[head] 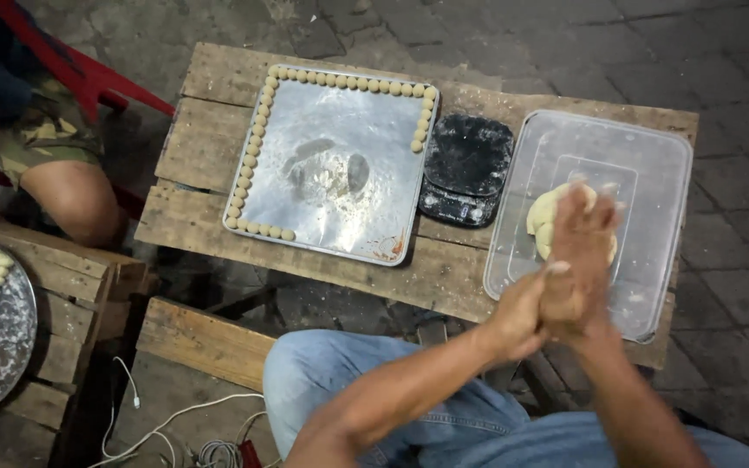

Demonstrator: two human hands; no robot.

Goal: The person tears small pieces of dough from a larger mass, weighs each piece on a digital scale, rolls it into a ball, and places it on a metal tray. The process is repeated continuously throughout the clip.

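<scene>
head view looking down, and i have both palms pressed flat together over the clear plastic tub (652, 165): my left hand (522, 316) meets my right hand (581, 251) palm to palm, fingers blurred. whatever sits between them is hidden, so i cannot tell if a bit of dough is pinched in there or not. the dough lump (541, 217) lies in the tub, partly behind my right hand. on the wooden pallet table (210, 147) the metal baking tray (331, 165) carries a row of small dough balls (257, 130) along its far, left and part of its near rim. between tray and tub sits a floured black kitchen scale (465, 169). my worry: the tub's near corner seems to reach the table edge, so a knock from my wrists could tip it. anything slipping from my palms might miss the tub and land on the paving (739, 69).
</scene>
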